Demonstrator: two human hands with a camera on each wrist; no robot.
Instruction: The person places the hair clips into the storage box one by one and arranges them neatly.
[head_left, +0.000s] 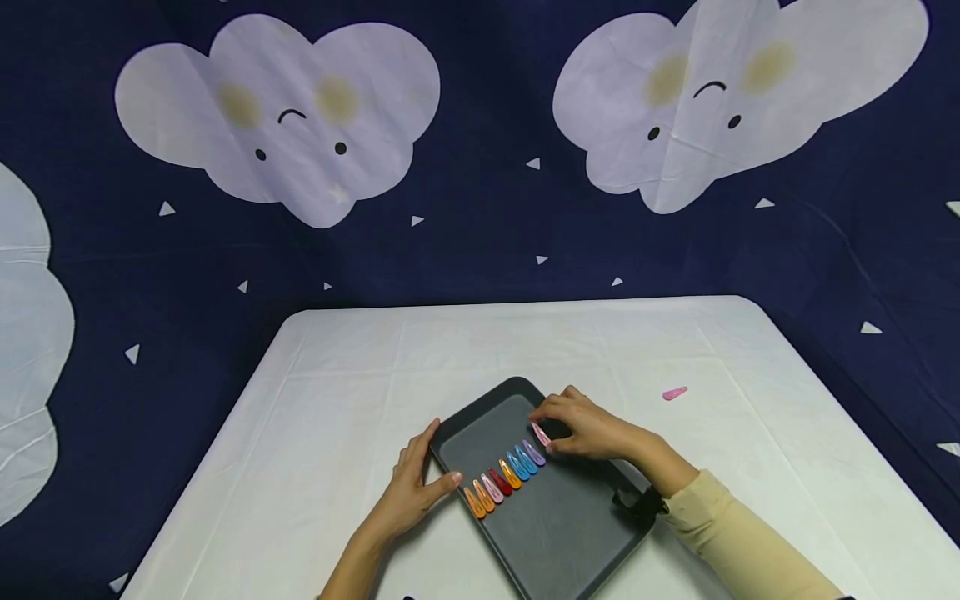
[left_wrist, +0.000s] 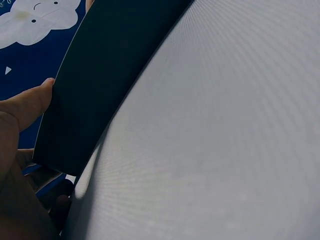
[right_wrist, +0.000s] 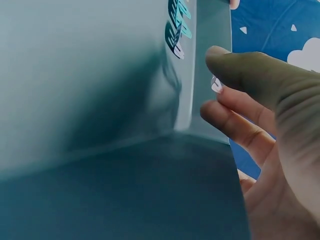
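Note:
A dark grey baking tray (head_left: pixel 558 533) lies at an angle on the white table. Inside it runs a slanting row of snap hair clips, orange (head_left: pixel 474 502) at the near left, then pink, red (head_left: pixel 500 482), blue and purple (head_left: pixel 534 452) ones. My right hand (head_left: pixel 588 427) pinches a pink hair clip (head_left: pixel 541 433) between thumb and fingers, just past the purple end of the row; in the right wrist view this clip (right_wrist: pixel 216 84) shows at the fingertips. With my left hand (head_left: pixel 412 487) I hold the tray's left corner, thumb at the rim (left_wrist: pixel 47 107).
One more pink hair clip (head_left: pixel 675 392) lies on the table (head_left: pixel 360 367) to the right of the tray. A black clasp-like piece (head_left: pixel 637 504) is at my right wrist, over the tray's right edge. Behind the table hangs a navy cloth (head_left: pixel 480 167) with clouds.

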